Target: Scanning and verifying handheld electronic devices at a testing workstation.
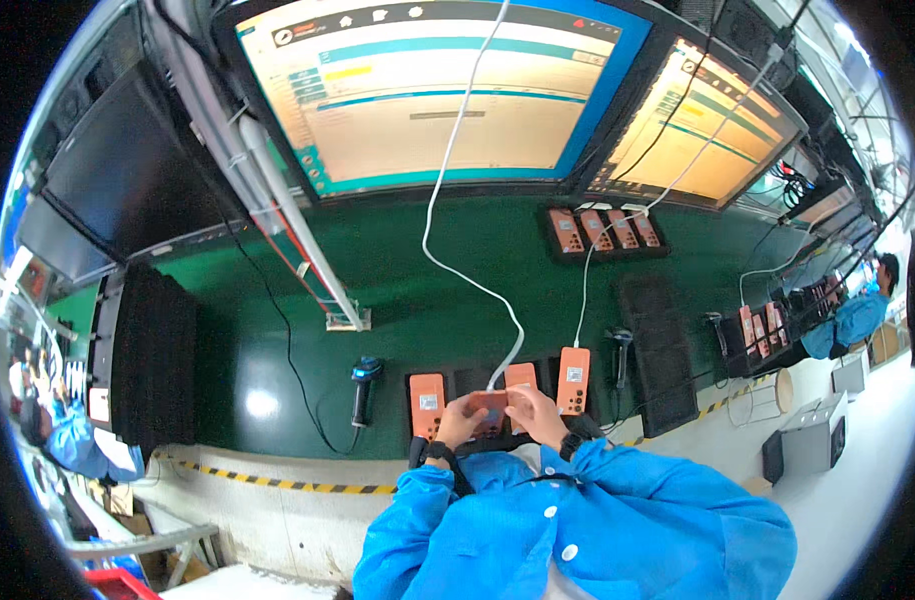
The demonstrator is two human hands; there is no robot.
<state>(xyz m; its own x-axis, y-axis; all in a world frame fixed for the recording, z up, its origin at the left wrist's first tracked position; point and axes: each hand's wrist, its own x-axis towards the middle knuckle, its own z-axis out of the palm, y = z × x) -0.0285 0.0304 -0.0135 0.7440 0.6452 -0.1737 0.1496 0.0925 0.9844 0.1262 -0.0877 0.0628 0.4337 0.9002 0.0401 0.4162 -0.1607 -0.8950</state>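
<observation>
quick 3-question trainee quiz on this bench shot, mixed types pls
1. True or false: both hands, the left hand and the right hand, are on the same orange device.
2. What lies on the green mat to the left of the row of orange devices?
A. a handheld scanner
B. a keyboard
C. a roll of tape
3. Fill in: a ____ cable runs down from above the big monitor to the devices in front of the person.

Key: 1 true; 2 A, the handheld scanner; 3 white.
</observation>
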